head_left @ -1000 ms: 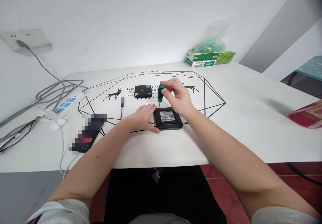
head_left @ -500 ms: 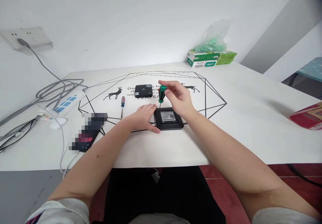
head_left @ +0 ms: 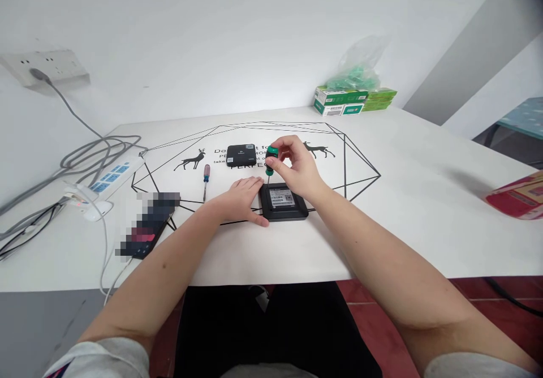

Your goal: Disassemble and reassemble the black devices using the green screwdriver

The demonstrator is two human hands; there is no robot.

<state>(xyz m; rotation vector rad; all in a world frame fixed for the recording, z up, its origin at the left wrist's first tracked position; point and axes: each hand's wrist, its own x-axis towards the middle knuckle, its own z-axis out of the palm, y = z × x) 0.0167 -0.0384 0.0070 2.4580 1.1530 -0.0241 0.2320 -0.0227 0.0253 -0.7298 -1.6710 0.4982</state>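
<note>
Against a pale wall (head_left: 212, 44) stands one white table (head_left: 424, 219), printed with black lines and two deer (head_left: 190, 160); red tiles (head_left: 369, 310) floor the room. Counted, two: a green screwdriver (head_left: 272, 152), gripped near upright by the right hand (head_left: 299, 168), and a red-and-blue screwdriver (head_left: 206, 171), lying left. Also two: a labelled box (head_left: 288, 205), flat near the table's front edge, under the green screwdriver's tip, and a smaller box (head_left: 241, 154), farther back. The left hand (head_left: 242, 200) is spread beside the labelled box's left edge. One each: phone (head_left: 153, 225), power strip (head_left: 115, 177).

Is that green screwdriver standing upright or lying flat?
Upright, leaning slightly: the right hand holds the green screwdriver handle up, tip pointing down at the black device.
</note>
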